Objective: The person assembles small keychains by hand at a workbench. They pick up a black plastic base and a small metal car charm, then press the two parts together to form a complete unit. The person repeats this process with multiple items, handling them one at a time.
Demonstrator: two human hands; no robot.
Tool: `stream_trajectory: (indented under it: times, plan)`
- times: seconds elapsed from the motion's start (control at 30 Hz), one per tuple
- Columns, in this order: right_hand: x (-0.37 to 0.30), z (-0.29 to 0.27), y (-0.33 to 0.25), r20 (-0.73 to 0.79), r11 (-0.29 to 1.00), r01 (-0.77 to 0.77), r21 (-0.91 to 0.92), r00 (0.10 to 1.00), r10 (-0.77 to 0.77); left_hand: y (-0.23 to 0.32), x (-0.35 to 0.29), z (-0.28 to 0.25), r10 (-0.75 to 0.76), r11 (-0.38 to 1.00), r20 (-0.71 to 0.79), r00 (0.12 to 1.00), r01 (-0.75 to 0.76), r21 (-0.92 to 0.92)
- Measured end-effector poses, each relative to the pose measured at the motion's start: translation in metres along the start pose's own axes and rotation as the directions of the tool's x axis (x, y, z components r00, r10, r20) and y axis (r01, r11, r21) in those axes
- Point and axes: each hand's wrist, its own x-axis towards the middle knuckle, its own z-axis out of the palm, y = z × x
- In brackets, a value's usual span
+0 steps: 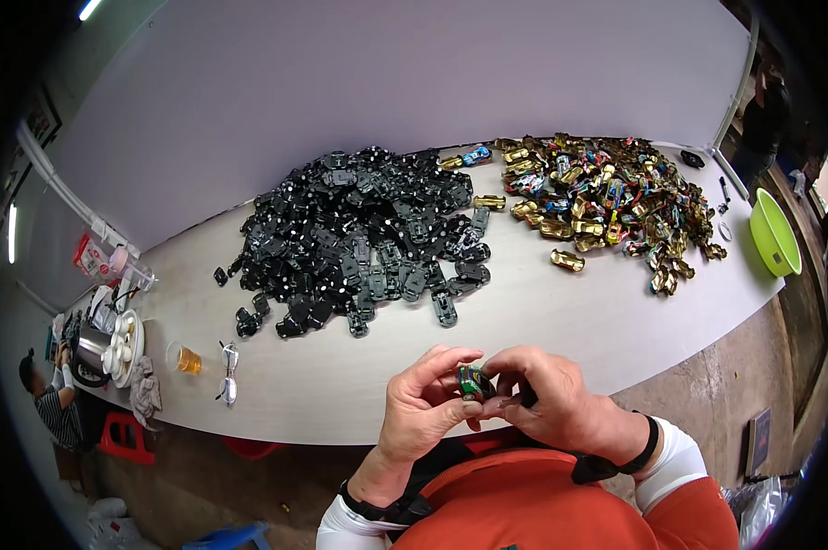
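Note:
Close to my body, over the table's near edge, I hold a small green toy car (472, 383) with dark, coloured markings. My left hand (417, 403) is closed round it from the left, thumb below and fingers above. From the other side the curled fingers and thumb of my right hand (556, 399) pinch its right end. A dark patch shows within the right hand's curled fingers; whether it is a separate part I cannot tell. Beyond my hands lies a large heap of black toy car chassis (359, 238), with a heap of gold and multicoloured toy car bodies (607, 197) to its right.
A green basin (774, 234) stands at the table's right end. On the left are eyeglasses (229, 373), a cup of amber drink (187, 359), a cloth (145, 392), a tray of white cups (130, 344) and a metal kettle (91, 353). Another person (52, 399) sits at far left.

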Motion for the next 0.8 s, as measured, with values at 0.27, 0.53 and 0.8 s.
stream_trajectory:
  times: [0.27,0.53,0.8]
  plan:
    - [0.005,0.003,0.014,-0.019,0.993,0.055,-0.102,0.998,-0.057,-0.007,0.002,0.004,0.205,0.955,-0.124,0.971,-0.171,0.242]
    - [0.005,0.002,0.026,0.133,0.766,-0.462,0.447,0.881,0.453,-0.018,0.0,-0.028,-0.113,0.951,-0.262,0.958,0.028,-0.309]
    - [-0.001,0.008,0.032,0.143,0.852,-0.475,0.218,0.88,0.454,-0.03,0.003,-0.034,-0.23,0.874,-0.271,0.935,0.076,-0.479]
